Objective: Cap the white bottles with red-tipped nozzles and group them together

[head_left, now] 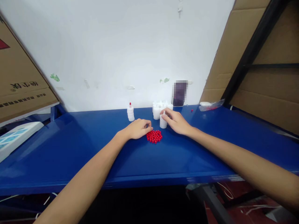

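My right hand (176, 121) is closed around the upper part of a small white bottle (163, 123) with a narrow tip, held upright. My left hand (139, 128) has its fingers curled, thumb and forefinger closed together at the upper left edge of a pile of small red caps (154, 137). Whether a cap is between those fingertips is hidden. Behind my right hand several more white bottles (157, 111) stand in a cluster. Further left is a ribbed white bottle (130, 113) with a red tip on top.
A blue table (98, 146) runs up to a white wall. A blurred dark object (179, 93) leans at the wall. A single red cap (192, 110) and a clear plastic bag (212, 105) lie at the right. Left is a white-and-blue case (22, 137); cardboard (219, 62) flanks the table.
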`<state>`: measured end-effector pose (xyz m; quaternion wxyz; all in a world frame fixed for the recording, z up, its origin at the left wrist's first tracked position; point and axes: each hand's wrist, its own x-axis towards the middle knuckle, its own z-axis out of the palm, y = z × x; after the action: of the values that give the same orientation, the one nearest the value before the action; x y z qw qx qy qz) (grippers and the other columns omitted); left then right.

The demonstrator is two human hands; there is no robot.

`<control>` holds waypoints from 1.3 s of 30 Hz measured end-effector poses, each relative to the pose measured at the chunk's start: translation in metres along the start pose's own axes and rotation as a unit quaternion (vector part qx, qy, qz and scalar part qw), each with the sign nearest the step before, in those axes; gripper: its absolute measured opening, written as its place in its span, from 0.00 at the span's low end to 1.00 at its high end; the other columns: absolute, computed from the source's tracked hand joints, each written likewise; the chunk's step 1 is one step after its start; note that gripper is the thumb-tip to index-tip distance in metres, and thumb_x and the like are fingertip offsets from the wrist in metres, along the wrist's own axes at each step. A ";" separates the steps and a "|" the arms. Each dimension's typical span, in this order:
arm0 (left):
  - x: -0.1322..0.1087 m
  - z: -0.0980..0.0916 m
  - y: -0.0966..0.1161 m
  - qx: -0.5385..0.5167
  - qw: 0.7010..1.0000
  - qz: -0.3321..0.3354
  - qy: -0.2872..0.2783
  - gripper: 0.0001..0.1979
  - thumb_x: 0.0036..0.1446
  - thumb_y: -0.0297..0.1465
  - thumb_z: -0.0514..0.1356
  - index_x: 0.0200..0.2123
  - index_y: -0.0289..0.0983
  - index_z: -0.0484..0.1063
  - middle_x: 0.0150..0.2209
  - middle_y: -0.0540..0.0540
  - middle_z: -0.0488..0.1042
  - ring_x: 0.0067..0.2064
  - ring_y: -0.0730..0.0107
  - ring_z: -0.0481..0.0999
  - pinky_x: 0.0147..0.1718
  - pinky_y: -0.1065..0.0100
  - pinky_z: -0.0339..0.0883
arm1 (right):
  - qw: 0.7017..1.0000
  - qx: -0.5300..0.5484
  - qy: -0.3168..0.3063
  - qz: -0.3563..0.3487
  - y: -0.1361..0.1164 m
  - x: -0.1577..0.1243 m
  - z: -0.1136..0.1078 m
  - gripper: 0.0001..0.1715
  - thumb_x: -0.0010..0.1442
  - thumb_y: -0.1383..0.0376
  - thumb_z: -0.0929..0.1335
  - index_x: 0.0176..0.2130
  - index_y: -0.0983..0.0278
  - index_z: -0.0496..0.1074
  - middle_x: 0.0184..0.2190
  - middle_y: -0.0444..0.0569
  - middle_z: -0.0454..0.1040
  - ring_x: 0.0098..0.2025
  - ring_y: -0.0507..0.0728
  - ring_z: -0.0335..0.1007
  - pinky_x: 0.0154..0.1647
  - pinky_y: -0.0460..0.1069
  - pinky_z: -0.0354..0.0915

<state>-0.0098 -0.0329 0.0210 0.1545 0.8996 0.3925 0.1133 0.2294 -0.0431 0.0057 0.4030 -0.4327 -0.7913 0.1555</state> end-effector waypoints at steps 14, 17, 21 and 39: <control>-0.001 0.000 0.000 0.003 1.000 0.019 0.003 0.13 0.67 0.38 0.54 0.34 0.38 0.71 0.27 0.49 0.73 0.29 0.67 0.69 0.31 0.66 0.56 | 0.997 0.007 -0.072 0.007 -0.006 -0.001 0.004 0.20 0.71 0.52 0.62 0.52 0.60 0.73 0.34 0.49 0.81 0.37 0.61 0.76 0.40 0.54 0.66; -0.001 0.001 -0.001 0.002 1.000 0.022 0.006 0.13 0.67 0.38 0.53 0.33 0.38 0.71 0.26 0.49 0.72 0.28 0.68 0.69 0.31 0.66 0.57 | 0.995 -0.011 -0.094 -0.018 -0.011 -0.001 0.003 0.20 0.72 0.53 0.61 0.52 0.61 0.74 0.30 0.46 0.77 0.33 0.58 0.72 0.38 0.52 0.64; 0.000 0.003 -0.005 0.005 0.999 0.031 0.013 0.13 0.67 0.37 0.53 0.35 0.38 0.73 0.27 0.49 0.73 0.29 0.67 0.70 0.32 0.65 0.59 | 0.994 -0.023 -0.096 -0.042 -0.012 -0.001 0.006 0.21 0.73 0.52 0.60 0.53 0.61 0.73 0.31 0.45 0.76 0.32 0.57 0.71 0.36 0.51 0.63; 0.000 0.003 -0.003 0.002 1.000 0.007 0.009 0.15 0.66 0.44 0.56 0.35 0.39 0.70 0.28 0.49 0.74 0.29 0.66 0.70 0.32 0.65 0.56 | 0.988 -0.051 -0.126 -0.070 -0.011 -0.002 0.003 0.19 0.72 0.57 0.61 0.54 0.61 0.74 0.46 0.53 0.81 0.44 0.62 0.77 0.48 0.56 0.67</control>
<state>-0.0111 -0.0317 0.0169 0.1480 0.9017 0.3877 0.1214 0.2210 -0.0510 0.0094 0.2873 -0.3729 -0.8711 0.1400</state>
